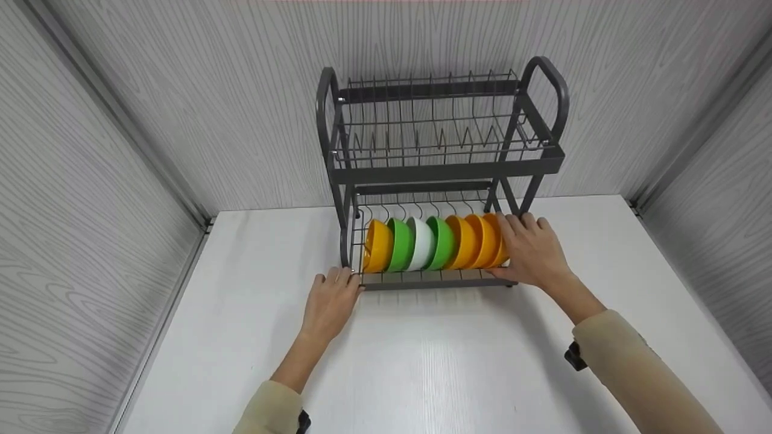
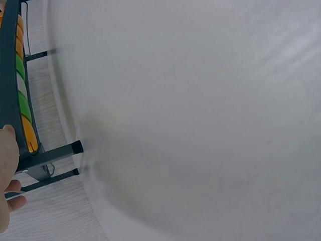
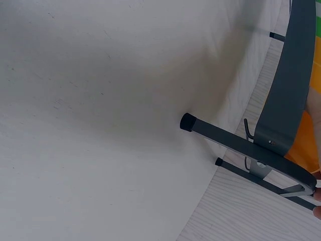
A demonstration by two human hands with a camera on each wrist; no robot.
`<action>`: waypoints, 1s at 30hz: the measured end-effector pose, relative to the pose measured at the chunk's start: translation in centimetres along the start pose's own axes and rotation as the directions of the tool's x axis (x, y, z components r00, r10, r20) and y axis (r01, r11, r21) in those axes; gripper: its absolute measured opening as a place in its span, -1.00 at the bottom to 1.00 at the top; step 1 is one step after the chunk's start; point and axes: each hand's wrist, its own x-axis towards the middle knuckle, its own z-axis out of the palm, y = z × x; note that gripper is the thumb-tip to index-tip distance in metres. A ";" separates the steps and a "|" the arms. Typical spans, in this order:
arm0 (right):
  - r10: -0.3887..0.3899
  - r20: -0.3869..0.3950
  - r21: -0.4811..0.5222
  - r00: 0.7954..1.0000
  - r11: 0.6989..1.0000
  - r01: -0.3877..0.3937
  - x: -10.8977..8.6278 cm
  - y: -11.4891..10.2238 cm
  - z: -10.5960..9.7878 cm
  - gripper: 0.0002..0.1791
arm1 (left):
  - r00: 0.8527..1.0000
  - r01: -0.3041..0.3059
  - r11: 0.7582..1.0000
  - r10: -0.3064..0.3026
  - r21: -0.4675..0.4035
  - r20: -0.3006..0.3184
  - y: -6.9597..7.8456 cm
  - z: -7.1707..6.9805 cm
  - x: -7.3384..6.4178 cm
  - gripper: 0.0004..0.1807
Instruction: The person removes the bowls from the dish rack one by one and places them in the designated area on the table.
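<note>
A dark two-tier dish rack (image 1: 446, 173) stands at the back of the white table. My left hand (image 1: 330, 301) grips its lower front left corner; in the left wrist view the thumb (image 2: 9, 131) lies on the front bar and fingers reach round the leg (image 2: 55, 154). At the lower right end, my right hand (image 1: 534, 250) holds the rack's side, its fingers covering part of the last orange bowl (image 1: 491, 241). On the lower tier, bowls stand on edge in a row: orange (image 1: 378, 247), green (image 1: 400, 246), white (image 1: 421, 244), green (image 1: 442, 242), then orange ones.
The upper tier (image 1: 422, 141) is a wire shelf with dividers and a curved handle (image 1: 546, 90) at each end. Wood-grain panels enclose the white table (image 1: 416, 361) at the back (image 1: 259, 120), left and right. Black end caps (image 3: 187, 122) tip the rack's legs.
</note>
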 end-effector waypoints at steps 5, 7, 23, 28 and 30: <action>-0.008 -0.016 -0.005 1.000 1.000 0.008 0.0 0.0 0.0 0.22 | 1.000 0.003 1.000 -0.003 -0.012 0.006 0.0 0.0 0.0 -0.71; -0.016 -0.025 -0.017 1.000 1.000 0.015 0.0 0.1 0.0 0.22 | 1.000 0.003 1.000 -0.003 -0.008 0.007 0.0 0.0 0.0 -0.71; -0.041 -0.048 -0.057 0.998 0.998 0.038 0.1 -0.2 -0.4 0.18 | 1.000 0.013 1.000 -0.012 -0.014 0.027 0.0 -0.1 0.0 -0.71; -0.042 -0.041 -0.063 0.998 0.997 0.040 0.0 -0.3 -0.8 0.20 | 0.999 0.014 1.000 -0.013 -0.014 0.038 0.0 -0.1 0.0 -0.71; -0.049 -0.046 -0.069 0.998 0.997 0.046 0.1 -0.3 -0.9 0.21 | 0.999 0.012 1.000 -0.011 -0.015 0.035 0.0 -0.1 0.0 -0.71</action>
